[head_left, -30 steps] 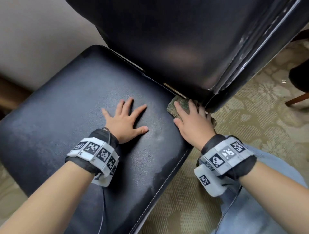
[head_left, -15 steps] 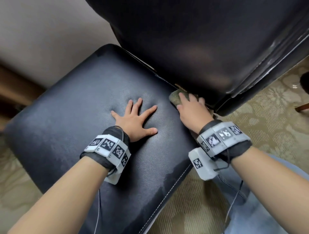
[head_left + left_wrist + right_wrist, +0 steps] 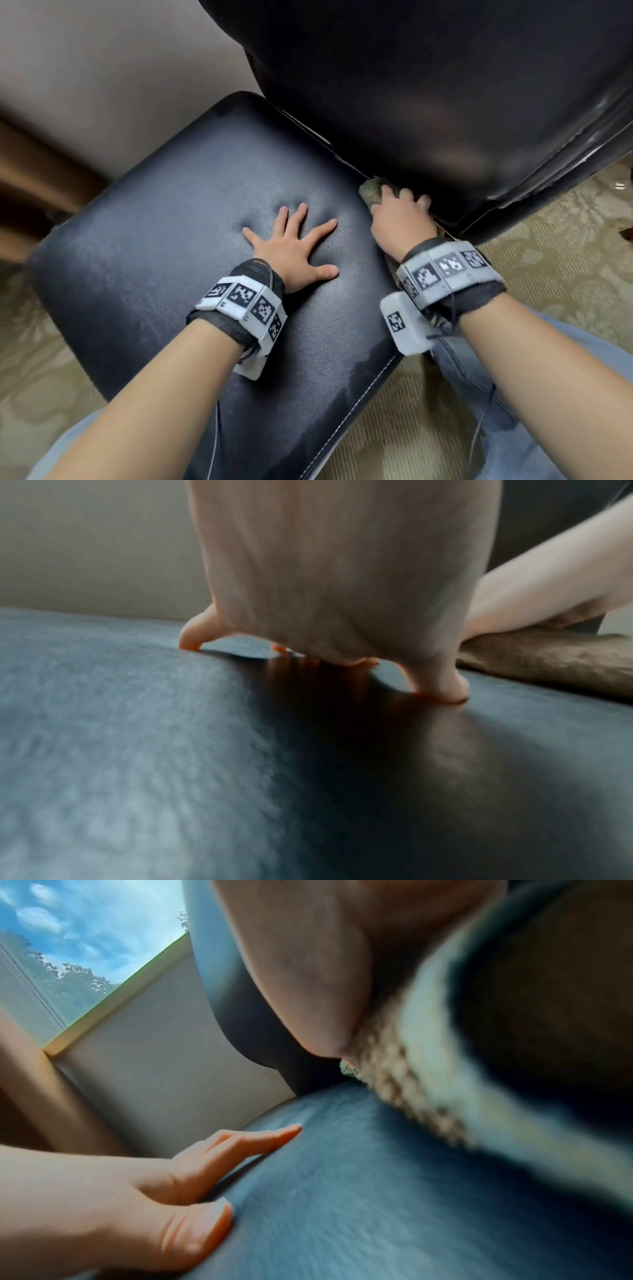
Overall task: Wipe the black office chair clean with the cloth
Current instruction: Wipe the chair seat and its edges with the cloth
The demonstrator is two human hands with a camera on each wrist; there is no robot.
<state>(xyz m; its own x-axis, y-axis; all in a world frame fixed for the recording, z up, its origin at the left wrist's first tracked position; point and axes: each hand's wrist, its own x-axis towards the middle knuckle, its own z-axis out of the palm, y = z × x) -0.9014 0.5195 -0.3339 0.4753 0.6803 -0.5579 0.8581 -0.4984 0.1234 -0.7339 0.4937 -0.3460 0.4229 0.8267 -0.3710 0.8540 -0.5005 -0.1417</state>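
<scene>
a: so, where is the cloth [image 3: 371, 190] in the head view?

b: right of centre, a crumpled olive-brown wad jammed into the crease where the chair seat [image 3: 164, 246] meets the chair backrest [image 3: 428, 102]. the right hand [image 3: 399, 224] lies on top of it and covers most of it, so only its upper left end pokes out.

a: and the fingers there?

b: close together, bent over the cloth and pressing it down into the crease. whether they curl under it i cannot tell; the right wrist view is blurred, showing only the palm against the nubbly fabric [image 3: 394, 1074].

a: the other hand?

b: the left hand [image 3: 291, 248] lies flat at the middle of the frame, palm down on the seat, fingers straight and spread wide apart, thumb stuck out toward the right. it holds nothing. the left wrist view shows fingertips [image 3: 192, 639] denting the leather, with the cloth at the right edge [image 3: 548, 658] just beside it, not touching.

a: anything else around?

b: a patterned beige carpet [image 3: 555, 260] on the right and lower left, blue jeans [image 3: 479, 394] at the lower right, a plain pale wall [image 3: 102, 68] in the upper left. both wrists wear black bands with white marker blocks [image 3: 246, 301]. the seat looks greyish and dull toward its left side.
</scene>
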